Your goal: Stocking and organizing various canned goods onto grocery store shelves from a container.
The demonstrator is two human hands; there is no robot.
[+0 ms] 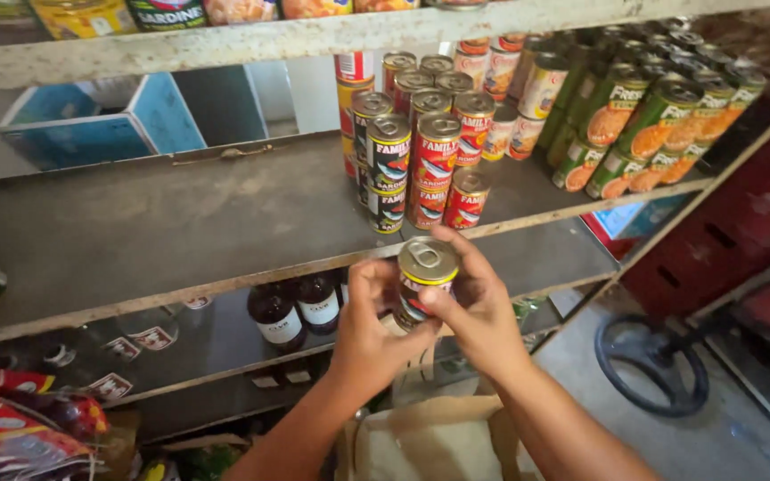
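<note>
Sardine can (425,278), pull-tab lid facing up, sits between both hands just in front of the middle shelf (180,227) edge. Left hand (374,331) wraps it from the left with the fingers curled on the side, and right hand (479,313) clamps it from the right, thumb across the label, so both are closed snug on that one can. It's held in the air, not resting on anything. Right behind it on the shelf is a stack of matching red and dark cans (421,156), and further right a tilted row of green cans (643,125). A blue box (100,120) sits at the back left of the same shelf. One shelf down, just left of the hands, are dark bottles (296,312) with white labels. A paper bag (434,441) is below the wrists.
</note>
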